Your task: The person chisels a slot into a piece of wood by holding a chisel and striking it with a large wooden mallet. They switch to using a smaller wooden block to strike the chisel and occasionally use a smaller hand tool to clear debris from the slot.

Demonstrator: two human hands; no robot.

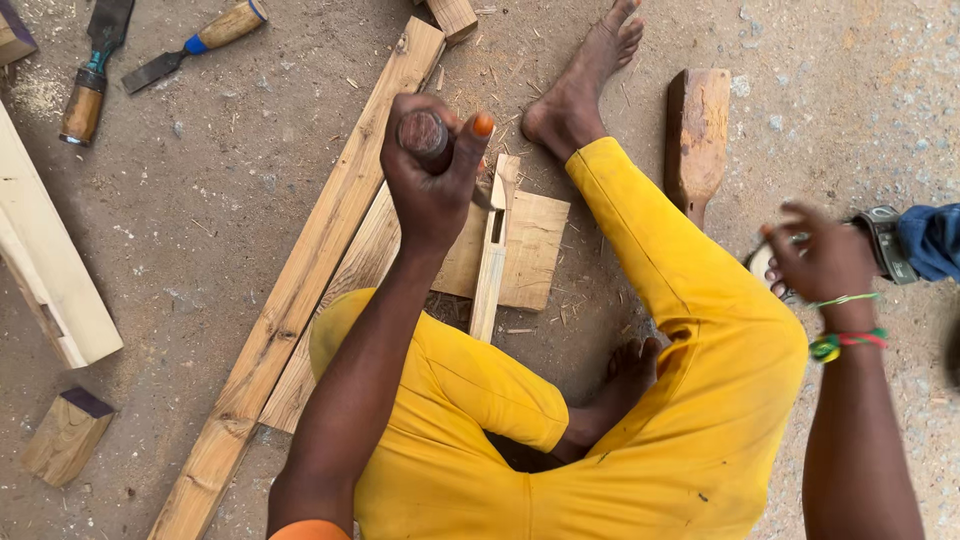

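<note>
My left hand [430, 190] is shut around the round wooden handle of a chisel [423, 132], held upright over a narrow pale wood strip [490, 275] with a rectangular slot cut in it. The strip lies on a flat square board [535, 250] on the ground, between my legs in yellow trousers. My right hand [820, 255] is out to the right, blurred, its fingers curled over a small white and dark object [762, 265] on the ground. Whether it grips that object is unclear. A wooden mallet [697, 130] lies beside my right leg.
A long plank [300, 290] runs diagonally under my left arm. Two more chisels [90, 70] [195, 45] lie at the top left. A pale beam [45, 270] and a small block [65, 435] sit at the left. A watch strap and blue cloth [925, 240] are at the right edge.
</note>
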